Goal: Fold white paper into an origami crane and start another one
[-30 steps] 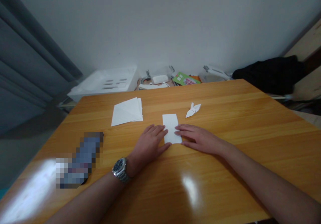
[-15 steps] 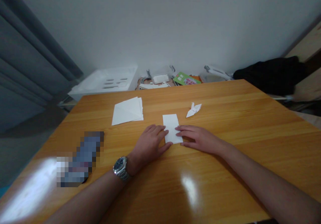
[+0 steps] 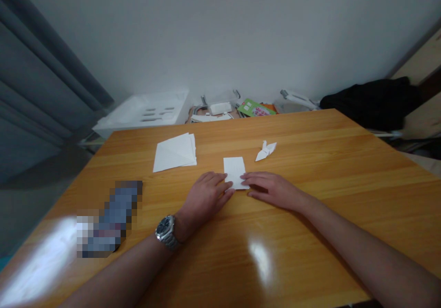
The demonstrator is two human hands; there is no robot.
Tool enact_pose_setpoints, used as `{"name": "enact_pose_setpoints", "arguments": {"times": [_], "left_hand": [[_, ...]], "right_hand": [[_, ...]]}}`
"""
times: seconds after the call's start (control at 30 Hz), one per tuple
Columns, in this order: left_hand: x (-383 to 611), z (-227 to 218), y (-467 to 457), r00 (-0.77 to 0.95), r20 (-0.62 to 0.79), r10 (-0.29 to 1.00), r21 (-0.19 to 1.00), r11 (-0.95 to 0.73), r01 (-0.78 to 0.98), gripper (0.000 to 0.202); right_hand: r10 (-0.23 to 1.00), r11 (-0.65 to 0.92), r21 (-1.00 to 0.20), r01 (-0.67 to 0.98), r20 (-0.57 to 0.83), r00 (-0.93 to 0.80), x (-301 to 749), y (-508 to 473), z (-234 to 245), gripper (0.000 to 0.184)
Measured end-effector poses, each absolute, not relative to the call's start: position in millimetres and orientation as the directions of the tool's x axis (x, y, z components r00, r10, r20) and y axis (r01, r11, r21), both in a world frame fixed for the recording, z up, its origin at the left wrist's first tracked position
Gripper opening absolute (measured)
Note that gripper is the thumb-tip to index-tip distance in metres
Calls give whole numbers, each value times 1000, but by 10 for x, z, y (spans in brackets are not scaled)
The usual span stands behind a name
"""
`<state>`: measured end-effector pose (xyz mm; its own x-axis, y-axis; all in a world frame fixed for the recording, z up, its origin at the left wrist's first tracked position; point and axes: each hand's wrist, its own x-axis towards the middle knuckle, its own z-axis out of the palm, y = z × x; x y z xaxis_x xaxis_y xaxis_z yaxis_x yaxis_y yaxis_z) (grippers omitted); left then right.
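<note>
A small folded sheet of white paper (image 3: pixel 234 165) lies on the wooden table in front of me. My left hand (image 3: pixel 208 193) grips its left side, fingertips on top and the thumb at the near left corner. From the other side my right hand (image 3: pixel 272 189) holds it, with fingers on its right part and the thumb by the near right corner. The near edge looks bent up or folded between the thumbs; its underside is hidden. Just beyond my right hand sits a white paper crane (image 3: pixel 266 151).
A stack of white paper sheets (image 3: pixel 175 152) lies at the left back of the table (image 3: pixel 310 138). A pixelated phone-like object (image 3: pixel 115 218) is left of my watch (image 3: pixel 166 229). Past the far edge are a white foam tray (image 3: pixel 148 108), a green booklet (image 3: pixel 255 108) and black cloth (image 3: pixel 372 101).
The near edge of the folded paper has moved away from me, so the sheet looks shorter. Both thumbs have shifted slightly forward with it. The crane and stack stay put.
</note>
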<state>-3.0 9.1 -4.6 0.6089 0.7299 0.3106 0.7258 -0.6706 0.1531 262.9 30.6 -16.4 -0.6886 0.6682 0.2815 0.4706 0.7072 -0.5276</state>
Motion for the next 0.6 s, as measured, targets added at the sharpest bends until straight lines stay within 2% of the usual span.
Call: {"name": "enact_pose_setpoints", "arguments": {"times": [0.17,0.4,0.6], "left_hand": [[-28,-54,89,583,354,732,221,-670,708,27],[-34,-43,56,509,382,771,372,-632,679,25],[-33,-103,69,461,358,812,398,-579,711,26]], "right_hand": [[703,680,-581,447,343,-623,2574,306,-194,20],[804,544,-684,486,260,-535,2522,253,-118,23],[789,544,-723,426,267,-554,2504,254,-110,22]]}}
